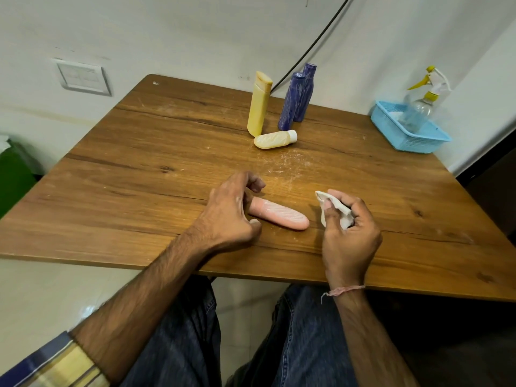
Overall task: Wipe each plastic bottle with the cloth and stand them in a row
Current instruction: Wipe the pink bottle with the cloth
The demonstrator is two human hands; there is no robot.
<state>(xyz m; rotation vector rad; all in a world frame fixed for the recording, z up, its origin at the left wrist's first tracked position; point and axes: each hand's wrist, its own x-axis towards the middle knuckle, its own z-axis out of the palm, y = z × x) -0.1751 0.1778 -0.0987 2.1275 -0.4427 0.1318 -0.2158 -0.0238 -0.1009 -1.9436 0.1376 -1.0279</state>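
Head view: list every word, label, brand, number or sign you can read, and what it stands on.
No text can be read in this frame.
pink bottle: raised ridges only, no words.
front purple bottle and rear purple bottle: pale line pattern, no lettering.
tall yellow bottle and lying cream bottle: no label visible.
wall switch plate: any markings too small and blurred.

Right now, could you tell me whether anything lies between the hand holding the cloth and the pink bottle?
Nothing visible does. The right hand, gripping the cloth, is just beside the rounded end of the pink bottle, with only bare table between them. The left hand curls over the bottle's other end.
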